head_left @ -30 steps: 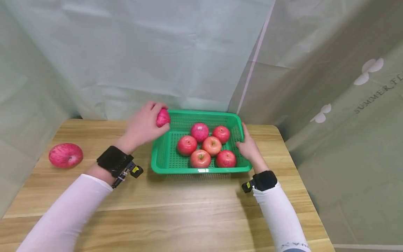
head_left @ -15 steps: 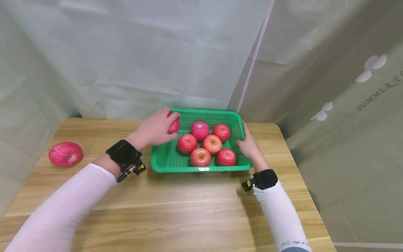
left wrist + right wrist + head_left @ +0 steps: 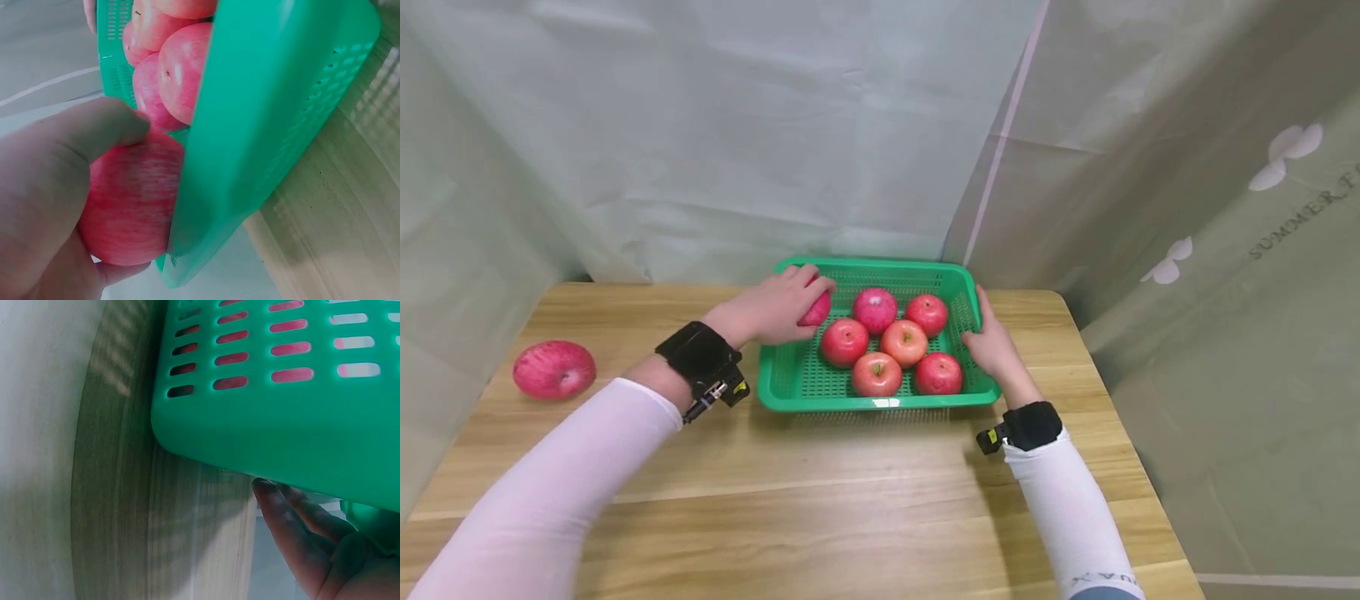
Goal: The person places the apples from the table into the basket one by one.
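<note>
A dark red apple (image 3: 817,310) is gripped by my left hand (image 3: 769,310) inside the back left part of a green plastic basket (image 3: 820,406). In the left wrist view, the thumb and fingers curl round this apple (image 3: 134,203) beside the basket wall. Whether it touches the basket floor is hidden. Several other red apples (image 3: 904,343) stand in the basket, from its middle to the right. My right hand (image 3: 997,348) holds the basket's right side, thumb over the rim and fingers along the outside. Its fingers (image 3: 290,534) show against the perforated basket wall in the right wrist view.
One large red apple (image 3: 554,369) lies on the wooden table (image 3: 850,517) at the far left. Grey-green curtains (image 3: 775,125) hang behind the table and on both sides. The basket stands near the table's back edge.
My left hand has carried its apple rightward over the basket's left rim and down into the basket. The right hand and the basket have stayed in place.
</note>
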Demonstrator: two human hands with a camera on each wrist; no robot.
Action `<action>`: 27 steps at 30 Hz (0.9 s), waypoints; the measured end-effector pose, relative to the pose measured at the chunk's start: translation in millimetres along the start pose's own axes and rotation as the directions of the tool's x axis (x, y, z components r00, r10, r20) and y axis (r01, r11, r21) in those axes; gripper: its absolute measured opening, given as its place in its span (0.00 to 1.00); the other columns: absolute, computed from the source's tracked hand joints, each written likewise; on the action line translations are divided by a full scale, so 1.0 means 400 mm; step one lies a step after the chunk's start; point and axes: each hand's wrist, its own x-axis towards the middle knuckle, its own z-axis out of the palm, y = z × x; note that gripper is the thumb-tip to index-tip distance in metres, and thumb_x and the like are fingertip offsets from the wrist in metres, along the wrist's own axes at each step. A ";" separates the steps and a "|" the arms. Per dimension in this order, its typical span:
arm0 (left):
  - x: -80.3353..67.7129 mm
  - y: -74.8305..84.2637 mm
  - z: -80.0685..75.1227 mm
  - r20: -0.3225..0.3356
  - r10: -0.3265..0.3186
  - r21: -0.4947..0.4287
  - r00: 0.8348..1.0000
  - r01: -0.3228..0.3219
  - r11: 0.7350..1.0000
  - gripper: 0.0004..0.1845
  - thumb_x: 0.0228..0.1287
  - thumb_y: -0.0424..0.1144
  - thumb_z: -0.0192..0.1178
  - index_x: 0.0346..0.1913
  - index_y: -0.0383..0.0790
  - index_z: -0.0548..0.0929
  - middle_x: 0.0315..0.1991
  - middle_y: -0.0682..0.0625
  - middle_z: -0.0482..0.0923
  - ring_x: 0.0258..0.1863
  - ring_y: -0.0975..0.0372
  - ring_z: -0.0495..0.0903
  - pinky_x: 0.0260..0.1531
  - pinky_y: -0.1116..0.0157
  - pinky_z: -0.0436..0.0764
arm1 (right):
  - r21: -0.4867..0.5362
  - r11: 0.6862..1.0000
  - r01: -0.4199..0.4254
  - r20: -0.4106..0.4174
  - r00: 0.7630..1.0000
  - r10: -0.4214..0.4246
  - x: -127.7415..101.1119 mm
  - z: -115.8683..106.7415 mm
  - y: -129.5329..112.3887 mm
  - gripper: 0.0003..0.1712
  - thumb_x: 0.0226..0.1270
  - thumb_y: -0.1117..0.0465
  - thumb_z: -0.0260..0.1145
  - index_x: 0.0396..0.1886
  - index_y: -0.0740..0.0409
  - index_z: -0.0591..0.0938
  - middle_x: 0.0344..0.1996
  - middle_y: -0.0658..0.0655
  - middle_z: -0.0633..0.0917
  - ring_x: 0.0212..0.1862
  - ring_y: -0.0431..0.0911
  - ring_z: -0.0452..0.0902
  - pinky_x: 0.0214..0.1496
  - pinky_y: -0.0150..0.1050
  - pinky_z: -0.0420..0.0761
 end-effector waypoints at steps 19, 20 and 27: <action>0.029 -0.021 0.010 0.117 -0.028 -0.047 0.993 0.034 0.998 0.41 0.55 0.32 0.76 0.72 0.38 0.68 0.66 0.36 0.67 0.64 0.40 0.70 0.64 0.41 0.75 | 0.003 1.000 -0.006 0.009 1.000 0.006 -0.006 0.003 0.003 0.54 0.75 0.66 0.56 0.90 0.37 0.40 0.79 0.72 0.65 0.66 0.69 0.73 0.58 0.66 0.79; 0.031 -0.023 0.012 0.121 -0.032 -0.046 0.992 0.038 0.998 0.41 0.56 0.33 0.76 0.72 0.38 0.68 0.66 0.36 0.68 0.64 0.40 0.70 0.65 0.41 0.75 | 0.004 1.000 -0.008 0.010 1.000 0.008 -0.007 0.003 0.003 0.54 0.75 0.66 0.56 0.90 0.37 0.40 0.79 0.71 0.66 0.66 0.68 0.73 0.58 0.65 0.79; 0.056 -0.034 0.014 0.136 -0.033 -0.029 0.990 0.037 0.999 0.40 0.62 0.38 0.77 0.72 0.35 0.67 0.67 0.34 0.67 0.68 0.39 0.67 0.71 0.39 0.67 | -0.003 1.000 -0.004 0.006 1.000 0.004 -0.004 -0.002 0.004 0.54 0.75 0.66 0.56 0.90 0.38 0.40 0.79 0.71 0.65 0.68 0.68 0.72 0.59 0.66 0.79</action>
